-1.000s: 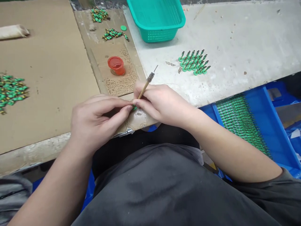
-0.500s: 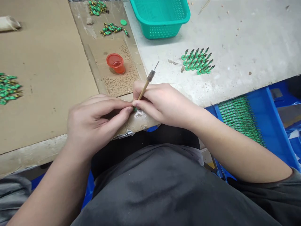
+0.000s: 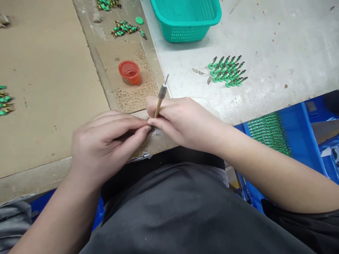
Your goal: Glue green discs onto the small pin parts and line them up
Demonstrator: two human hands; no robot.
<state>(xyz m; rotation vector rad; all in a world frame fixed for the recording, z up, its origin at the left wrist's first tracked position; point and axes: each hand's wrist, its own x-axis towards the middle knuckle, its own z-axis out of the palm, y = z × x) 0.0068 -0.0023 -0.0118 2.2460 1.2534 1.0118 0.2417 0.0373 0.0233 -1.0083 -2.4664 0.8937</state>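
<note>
At the table's near edge, my left hand (image 3: 106,141) pinches a small green piece (image 3: 153,127) between thumb and forefinger. Most of that piece is hidden by the fingertips. My right hand (image 3: 185,121) meets the left one there, its fingers closed round a thin wooden-handled tool (image 3: 159,100). The tool's upper end has a dark wrapping and a thin metal needle pointing up. Its lower end is covered by my fingers. Beyond the hands stands a small red cup (image 3: 130,72) with liquid in it, on a speckled board (image 3: 132,97).
Behind the cup lie piles of small green, black and yellow figures (image 3: 123,28) and a green disc (image 3: 139,20). A teal basket (image 3: 185,24) stands farther back. Rows of figures on green bases (image 3: 226,72) stand at right. Below the edge, a blue crate (image 3: 304,134) holds many more.
The tool has tipped to the left and stands more upright. Both hands keep their pinch at the same spot. The view has shifted a little.
</note>
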